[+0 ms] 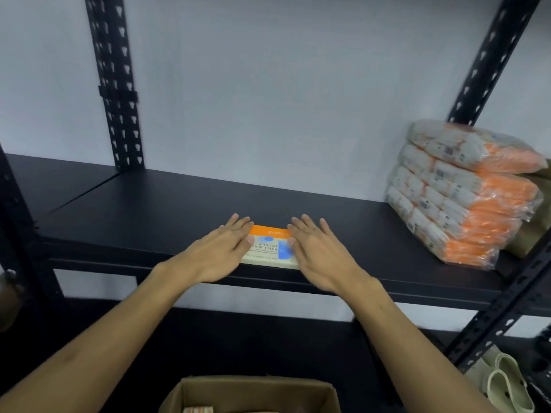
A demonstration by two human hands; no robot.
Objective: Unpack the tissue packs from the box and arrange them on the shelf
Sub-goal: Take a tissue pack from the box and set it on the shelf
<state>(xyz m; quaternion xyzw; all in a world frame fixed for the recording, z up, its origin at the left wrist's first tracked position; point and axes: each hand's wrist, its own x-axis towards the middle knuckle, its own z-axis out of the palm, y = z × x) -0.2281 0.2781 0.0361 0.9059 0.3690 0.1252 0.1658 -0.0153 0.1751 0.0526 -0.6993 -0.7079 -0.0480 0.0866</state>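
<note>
A flat tissue pack (pixel 269 247) with an orange band and blue print lies on the black shelf (pixel 155 216) near its front edge. My left hand (pixel 222 248) rests flat against the pack's left side, fingers spread. Against the pack's right side lies my right hand (pixel 316 251), also flat with fingers apart. Neither hand grips it. At the bottom of the view stands the open cardboard box (pixel 256 390), with a bit of another pack (pixel 198 409) showing inside.
A stack of plastic-wrapped orange and white tissue bundles (pixel 468 192) sits at the shelf's right end. Black perforated uprights (pixel 114 84) frame the shelf. A lower shelf board runs underneath. Pale clogs (pixel 504 383) lie on the floor at bottom right.
</note>
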